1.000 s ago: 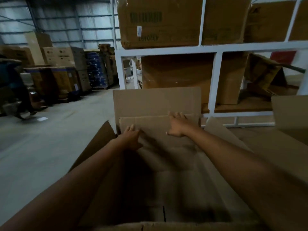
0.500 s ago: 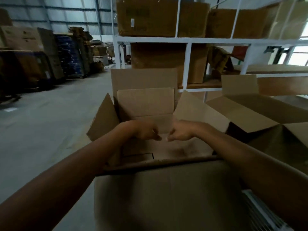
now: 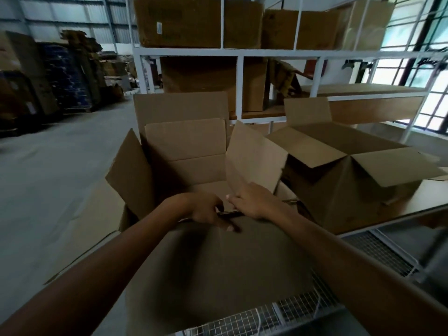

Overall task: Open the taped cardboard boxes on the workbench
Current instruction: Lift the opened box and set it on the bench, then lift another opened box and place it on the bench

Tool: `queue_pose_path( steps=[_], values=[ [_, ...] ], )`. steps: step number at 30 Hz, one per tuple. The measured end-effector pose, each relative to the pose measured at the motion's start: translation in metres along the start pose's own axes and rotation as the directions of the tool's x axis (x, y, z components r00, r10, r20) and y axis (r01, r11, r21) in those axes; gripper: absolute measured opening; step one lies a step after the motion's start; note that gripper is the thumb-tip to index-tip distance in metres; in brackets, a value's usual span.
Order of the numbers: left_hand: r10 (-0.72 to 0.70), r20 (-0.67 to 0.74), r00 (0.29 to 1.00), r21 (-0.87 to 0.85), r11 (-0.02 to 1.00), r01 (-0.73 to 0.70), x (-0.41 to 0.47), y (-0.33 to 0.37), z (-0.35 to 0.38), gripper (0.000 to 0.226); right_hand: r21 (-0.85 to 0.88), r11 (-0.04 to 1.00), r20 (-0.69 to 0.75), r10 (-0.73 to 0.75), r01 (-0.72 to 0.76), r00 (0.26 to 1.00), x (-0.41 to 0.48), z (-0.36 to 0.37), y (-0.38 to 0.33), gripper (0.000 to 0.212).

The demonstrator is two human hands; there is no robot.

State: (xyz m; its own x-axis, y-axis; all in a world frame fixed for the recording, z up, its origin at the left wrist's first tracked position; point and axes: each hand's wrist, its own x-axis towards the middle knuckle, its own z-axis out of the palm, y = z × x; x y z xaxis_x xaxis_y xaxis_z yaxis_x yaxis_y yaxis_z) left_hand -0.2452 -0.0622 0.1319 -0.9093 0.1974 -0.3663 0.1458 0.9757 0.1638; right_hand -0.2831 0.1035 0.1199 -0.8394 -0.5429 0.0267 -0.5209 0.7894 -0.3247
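Head view: the left hand [image 3: 208,212] is curling its fingers over the top of the near wall [image 3: 218,275] of an open cardboard box [image 3: 194,146], whose other flaps are standing upright. The right hand [image 3: 254,202] is resting just beside it on the same edge. A second open box [image 3: 339,180] is sitting to the right on the wire-mesh workbench [image 3: 378,251], before a white rack [image 3: 312,53].

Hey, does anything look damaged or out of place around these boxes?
Yes. The right flap of the nearer open box has a ragged, torn-looking outer edge, and crumpled cardboard slumps askew on the white rack.
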Motion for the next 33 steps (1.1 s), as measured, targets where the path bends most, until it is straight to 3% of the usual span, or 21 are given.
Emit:
queue_pose_path(
  steps=[2,3,5,6,10,12,15,16,18,24,33],
  values=[
    [0.032,-0.028,0.999,-0.054,0.998,-0.033,0.004,0.005,-0.003,0.085,0.016,1.000,-0.023,-0.012,0.012,1.000,0.001,-0.003,0.001,0.045],
    [0.059,-0.036,0.998,-0.117,0.991,-0.063,0.008,0.008,-0.006,0.077,0.018,1.000,-0.047,-0.024,0.024,0.999,-0.001,-0.005,0.003,0.044],
    [0.111,-0.016,0.994,-0.179,0.977,-0.112,0.006,0.025,-0.018,0.038,0.042,0.998,-0.117,-0.049,0.054,0.992,-0.011,-0.013,0.012,0.041],
    [0.116,-0.025,0.993,-0.197,0.973,-0.119,0.003,0.036,-0.025,0.032,0.065,0.995,-0.151,-0.067,0.078,0.986,-0.019,-0.018,0.019,0.038],
    [0.117,-0.289,0.950,-0.161,0.972,-0.169,0.002,0.086,-0.032,0.055,0.161,0.968,-0.334,-0.132,0.194,0.933,-0.059,-0.038,0.065,0.025],
    [0.107,-0.477,0.873,-0.201,0.953,-0.226,0.005,0.116,-0.016,0.063,0.183,0.961,-0.441,-0.109,0.208,0.891,-0.082,-0.044,0.096,0.033],
    [0.120,-0.782,0.611,-0.216,0.868,-0.446,0.011,0.164,0.025,0.065,0.275,0.934,-0.530,-0.048,0.226,0.847,-0.122,-0.047,0.143,0.041],
    [0.113,-0.827,0.550,-0.202,0.854,-0.480,0.017,0.181,0.039,0.063,0.289,0.929,-0.566,-0.030,0.232,0.824,-0.135,-0.047,0.158,0.043],
    [0.086,-0.860,0.503,-0.203,0.847,-0.492,0.031,0.215,0.058,0.061,0.304,0.923,-0.619,0.004,0.235,0.785,-0.157,-0.047,0.190,0.046],
    [0.076,-0.870,0.488,-0.227,0.816,-0.532,0.081,0.308,0.064,0.060,0.342,0.922,-0.694,0.117,0.182,0.710,-0.203,-0.062,0.274,0.047],
    [0.091,-0.871,0.482,-0.193,0.841,-0.506,0.168,0.392,0.024,0.052,0.401,0.914,-0.704,0.261,0.066,0.661,-0.209,-0.109,0.394,0.047]
  ],
)
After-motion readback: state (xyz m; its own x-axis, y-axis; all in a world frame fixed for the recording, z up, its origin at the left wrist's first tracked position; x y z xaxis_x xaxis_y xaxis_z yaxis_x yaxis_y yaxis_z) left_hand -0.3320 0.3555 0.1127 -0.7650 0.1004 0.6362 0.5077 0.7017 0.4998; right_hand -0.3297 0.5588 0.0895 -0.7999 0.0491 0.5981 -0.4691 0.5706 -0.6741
